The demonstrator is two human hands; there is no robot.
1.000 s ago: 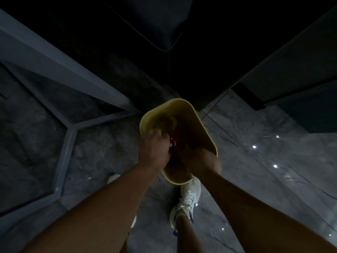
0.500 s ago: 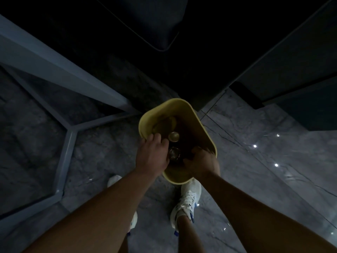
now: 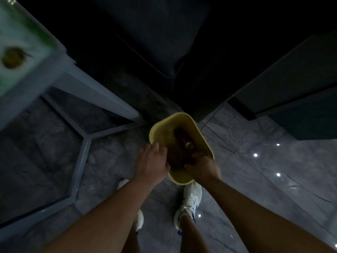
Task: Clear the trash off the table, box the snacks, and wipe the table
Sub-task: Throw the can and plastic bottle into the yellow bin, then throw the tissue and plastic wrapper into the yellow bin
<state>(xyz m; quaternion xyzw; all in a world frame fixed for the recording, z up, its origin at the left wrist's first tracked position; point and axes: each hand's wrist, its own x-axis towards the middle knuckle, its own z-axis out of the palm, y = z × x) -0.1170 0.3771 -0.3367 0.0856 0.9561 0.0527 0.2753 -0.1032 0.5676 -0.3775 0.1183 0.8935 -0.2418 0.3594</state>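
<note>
A yellow trash bin [image 3: 200,137] stands on the grey stone floor just ahead of my feet. Inside it lie dark trash and a round can end [image 3: 189,144]. My left hand [image 3: 152,161] hovers over the bin's near left rim, fingers loosely spread, with nothing visible in it. My right hand [image 3: 202,166] is over the near right rim, its fingers bent down into the bin and also showing nothing held. The light is dim, so the bin's contents are hard to make out.
The table corner [image 3: 27,52] with a green-edged top and a blurred round item [image 3: 12,57] is at the upper left. Its grey leg frame [image 3: 82,152] runs along the floor left of the bin. Dark furniture [image 3: 173,42] stands behind the bin.
A small red item seen at my left hand a second ago is gone from view, and a can now lies in the bin. Both hands have drawn back to the near rim. My view has tilted up, showing the table.
</note>
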